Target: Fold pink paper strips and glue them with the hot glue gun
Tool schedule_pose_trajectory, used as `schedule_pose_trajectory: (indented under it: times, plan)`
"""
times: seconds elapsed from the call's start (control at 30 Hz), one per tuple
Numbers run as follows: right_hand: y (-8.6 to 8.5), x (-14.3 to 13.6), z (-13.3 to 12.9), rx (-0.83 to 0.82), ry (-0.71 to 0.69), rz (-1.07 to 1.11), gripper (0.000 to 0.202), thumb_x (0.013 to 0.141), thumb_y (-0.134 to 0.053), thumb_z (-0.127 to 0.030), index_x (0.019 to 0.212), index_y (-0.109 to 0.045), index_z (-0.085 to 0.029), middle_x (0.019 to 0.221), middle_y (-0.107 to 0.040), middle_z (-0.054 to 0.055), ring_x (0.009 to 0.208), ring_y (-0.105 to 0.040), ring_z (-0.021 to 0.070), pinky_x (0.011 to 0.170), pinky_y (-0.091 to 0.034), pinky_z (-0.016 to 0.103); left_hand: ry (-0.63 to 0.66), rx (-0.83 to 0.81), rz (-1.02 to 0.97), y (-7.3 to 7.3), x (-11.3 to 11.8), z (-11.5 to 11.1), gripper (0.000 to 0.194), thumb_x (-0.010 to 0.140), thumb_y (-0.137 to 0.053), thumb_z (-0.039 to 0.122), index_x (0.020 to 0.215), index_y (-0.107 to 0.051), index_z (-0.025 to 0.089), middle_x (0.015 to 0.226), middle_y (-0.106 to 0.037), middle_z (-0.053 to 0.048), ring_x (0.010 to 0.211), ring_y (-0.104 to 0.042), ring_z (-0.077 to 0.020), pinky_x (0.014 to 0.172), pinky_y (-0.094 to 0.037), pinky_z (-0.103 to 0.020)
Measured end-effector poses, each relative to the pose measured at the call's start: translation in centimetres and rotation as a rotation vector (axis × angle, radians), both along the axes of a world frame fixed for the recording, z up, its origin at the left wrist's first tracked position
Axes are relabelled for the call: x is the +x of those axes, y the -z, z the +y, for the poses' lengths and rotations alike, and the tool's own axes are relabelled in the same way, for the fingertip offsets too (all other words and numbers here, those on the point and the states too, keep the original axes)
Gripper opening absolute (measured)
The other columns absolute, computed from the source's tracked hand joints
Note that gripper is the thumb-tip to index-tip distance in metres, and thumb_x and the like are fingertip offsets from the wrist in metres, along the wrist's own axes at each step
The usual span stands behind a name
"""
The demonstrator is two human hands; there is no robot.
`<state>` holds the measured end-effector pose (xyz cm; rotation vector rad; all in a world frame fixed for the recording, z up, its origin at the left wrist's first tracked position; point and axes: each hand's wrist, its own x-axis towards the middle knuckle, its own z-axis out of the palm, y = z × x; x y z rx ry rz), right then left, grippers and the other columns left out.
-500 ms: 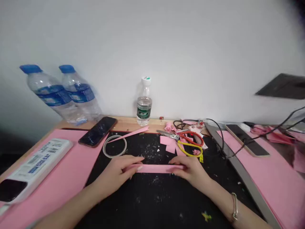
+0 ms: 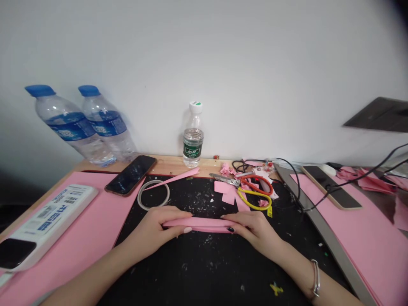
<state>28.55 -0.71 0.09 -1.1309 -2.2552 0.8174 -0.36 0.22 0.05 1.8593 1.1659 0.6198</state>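
"Where's the pink paper (image 2: 207, 222)?"

"Between the two hands, over the black mat (image 2: 197, 272) on the tabletop (image 2: 165, 163). I can't tell whether it touches the mat."

"What are the fingers doing?"

"The left hand (image 2: 159, 225) pinches one end, thumb on the near side and fingers behind. The right hand (image 2: 256, 227) grips the other end the same way."

"How far has it got?"

"It's a narrow, layered band, so I'd judge the folding at least partly done. The layers gape along the near edge, though, so it isn't pressed flat. How many folds it has, or how many are left, I can't tell."

"And around it?"

"Beyond the right hand, the scissors (image 2: 230, 181) lie among pink scraps (image 2: 228, 197), nobody holding them. Beyond the left hand there's a grey ring (image 2: 139, 198), with a thin pink strip (image 2: 178, 179) reaching over it. A small bottle (image 2: 192, 149) stands upright near the wall (image 2: 255, 85)."
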Motion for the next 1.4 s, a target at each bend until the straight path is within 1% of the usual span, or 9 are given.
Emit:
schedule_pose_trajectory:
  times: [0.1, 0.23, 0.47, 0.53, 0.67, 0.8, 1.03, 1.2, 1.4]
  plan:
    - [0.3, 0.0, 0.0, -0.009, 0.006, 0.022, 0.023, 0.090, -0.055, -0.026, 0.103, -0.070, -0.015, 0.089, -0.073, 0.008, 0.076, -0.067, 0.0167, 0.068, -0.050, 0.024, 0.008, -0.009, -0.012, 0.1, -0.1, 0.1, 0.022, 0.084, -0.060, 0.031, 0.096, -0.074, 0.020, 0.074, -0.070, -0.002, 0.069, -0.063, -0.0159, 0.067, -0.047, -0.024]
    - [0.8, -0.1, -0.1, -0.161, 0.052, 0.077, 0.024, 0.089, -0.055, -0.027, 0.103, -0.070, -0.015, 0.085, -0.072, 0.007, 0.050, -0.062, 0.0114, 0.049, -0.049, 0.021, -0.028, -0.123, 0.018, 0.2, -0.3, 0.2, 0.027, 0.085, -0.057, 0.031, 0.102, -0.073, 0.018, 0.057, -0.067, 0.001, 0.056, -0.063, -0.0145, 0.064, -0.048, -0.024]
    - [1.1, -0.1, 0.2, -0.520, 0.154, 0.332, 0.020, 0.083, -0.061, -0.031, 0.091, -0.070, -0.016, 0.082, -0.069, 0.004, 0.045, -0.063, 0.0112, 0.042, -0.052, 0.021, 0.008, -0.377, -0.015, 0.3, -0.7, 0.5, 0.041, 0.085, -0.057, 0.034, 0.120, -0.062, 0.015, 0.061, -0.072, 0.000, 0.059, -0.068, -0.0170, 0.063, -0.051, -0.025]
    - [1.0, -0.1, 0.4, -0.598, 0.189, 0.360, 0.018, 0.079, -0.065, -0.031, 0.087, -0.070, -0.015, 0.075, -0.067, 0.002, 0.044, -0.064, 0.0126, 0.040, -0.051, 0.021, 0.020, -0.344, 0.004, 0.4, -0.8, 0.6, 0.040, 0.082, -0.061, 0.032, 0.120, -0.063, 0.020, 0.076, -0.075, -0.002, 0.071, -0.070, -0.0186, 0.072, -0.052, -0.027]
    - [0.9, -0.1, 0.4, -0.724, 0.226, 0.370, 0.019, 0.074, -0.070, -0.033, 0.081, -0.067, -0.015, 0.062, -0.061, -0.002, 0.041, -0.063, 0.0141, 0.035, -0.047, 0.019, 0.040, -0.071, 0.045, 0.6, -0.9, 0.8, 0.028, 0.076, -0.066, 0.024, 0.104, -0.072, 0.027, 0.107, -0.071, -0.002, 0.102, -0.063, -0.0213, 0.091, -0.044, -0.029]
    - [1.0, -0.1, 0.3, -0.770, 0.221, 0.380, 0.021, 0.074, -0.070, -0.034, 0.079, -0.067, -0.014, 0.057, -0.059, -0.003, 0.039, -0.062, 0.0138, 0.033, -0.045, 0.018, 0.039, -0.062, 0.057, 0.6, -0.9, 0.7, 0.025, 0.080, -0.062, 0.026, 0.103, -0.073, 0.026, 0.096, -0.073, -0.002, 0.086, -0.066, -0.0186, 0.075, -0.049, -0.025]
    - [0.7, 0.3, 0.8, -0.744, 0.157, 0.456, 0.022, 0.076, -0.069, -0.030, 0.090, -0.069, -0.013, 0.061, -0.064, -0.001, 0.043, -0.064, 0.0126, 0.040, -0.050, 0.019, -0.059, -0.229, -0.031, 0.0, -0.9, 0.8, 0.017, 0.079, -0.065, 0.031, 0.089, -0.075, 0.022, 0.089, -0.074, -0.001, 0.079, -0.067, -0.0184, 0.074, -0.051, -0.025]
    - [1.0, 0.7, 0.9, -0.781, 0.122, 0.582, 0.030, 0.081, -0.066, -0.033, 0.102, -0.071, -0.012, 0.060, -0.070, 0.005, 0.040, -0.061, 0.0113, 0.037, -0.049, 0.018, -0.016, -0.648, -0.335, -0.5, -0.9, 0.6, 0.038, 0.081, -0.065, 0.036, 0.114, -0.066, 0.017, 0.070, -0.074, -0.003, 0.064, -0.068, -0.0169, 0.062, -0.053, -0.026]
    - [1.4, 0.4, 0.8, -0.876, 0.146, 0.822, 0.024, 0.067, -0.080, -0.031, 0.086, -0.077, -0.017, 0.062, -0.069, 0.004, 0.049, -0.062, 0.0114, 0.046, -0.055, 0.021, -0.019, -0.880, -0.683, -0.7, -1.1, 0.6, 0.024, 0.075, -0.073, 0.024, 0.097, -0.074, 0.015, 0.073, -0.073, -0.004, 0.067, -0.069, -0.0162, 0.065, -0.055, -0.025]
